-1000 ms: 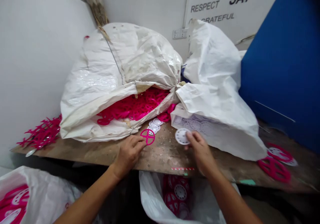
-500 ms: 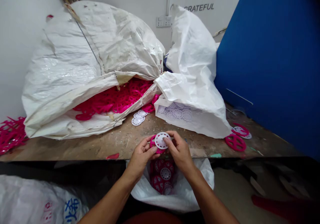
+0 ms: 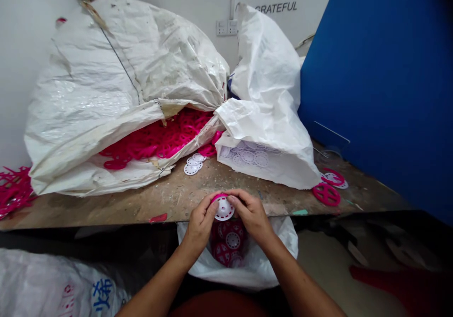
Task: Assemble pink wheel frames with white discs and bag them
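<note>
A white slotted disc [image 3: 224,208] lies over a pink ring [image 3: 220,196], whose edge shows at the top. My left hand [image 3: 201,220] grips the left side of this pair, thumb on the white face. On the right side, my right hand [image 3: 252,214] holds it with thumb and fingers. Both hands are at the table's front edge, above an open white bag [image 3: 283,241] holding pink and white pieces [image 3: 233,240]. Fingertips behind the disc are hidden.
On the table [image 3: 134,208], a large sack [image 3: 88,71] spills pink rings [image 3: 159,137]. Beside it a white sack [image 3: 272,119] holds white discs [image 3: 247,156]. Loose white discs [image 3: 193,165] lie between them. Pink rings [image 3: 326,194] lie near the blue panel [image 3: 371,95].
The white disc now sits lower and lines up more closely with the pink ring. My right thumb has moved from the disc's middle to its edge. The view has shifted slightly.
</note>
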A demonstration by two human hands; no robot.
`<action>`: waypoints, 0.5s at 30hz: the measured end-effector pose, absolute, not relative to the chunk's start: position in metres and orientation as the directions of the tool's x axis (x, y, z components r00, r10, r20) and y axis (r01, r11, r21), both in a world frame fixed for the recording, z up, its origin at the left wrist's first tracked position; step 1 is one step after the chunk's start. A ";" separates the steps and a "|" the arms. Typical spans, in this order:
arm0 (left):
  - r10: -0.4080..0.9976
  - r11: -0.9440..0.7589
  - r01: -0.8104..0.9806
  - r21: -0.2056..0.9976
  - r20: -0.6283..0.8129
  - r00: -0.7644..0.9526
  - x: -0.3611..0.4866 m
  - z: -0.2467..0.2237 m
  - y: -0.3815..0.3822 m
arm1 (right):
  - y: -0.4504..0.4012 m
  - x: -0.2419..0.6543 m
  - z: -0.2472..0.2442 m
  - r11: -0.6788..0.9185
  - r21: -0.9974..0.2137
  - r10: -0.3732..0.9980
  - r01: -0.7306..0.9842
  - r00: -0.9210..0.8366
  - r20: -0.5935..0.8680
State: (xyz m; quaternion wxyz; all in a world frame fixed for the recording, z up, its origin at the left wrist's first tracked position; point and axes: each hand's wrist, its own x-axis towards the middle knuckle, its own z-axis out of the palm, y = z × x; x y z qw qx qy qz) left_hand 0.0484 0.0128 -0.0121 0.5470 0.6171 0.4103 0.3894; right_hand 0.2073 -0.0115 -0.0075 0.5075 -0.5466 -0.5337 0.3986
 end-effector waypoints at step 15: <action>0.808 0.175 0.120 0.977 -0.212 0.549 0.031 -0.029 0.000 | -0.002 0.226 -0.005 0.102 -0.921 0.985 0.376 -0.171 0.039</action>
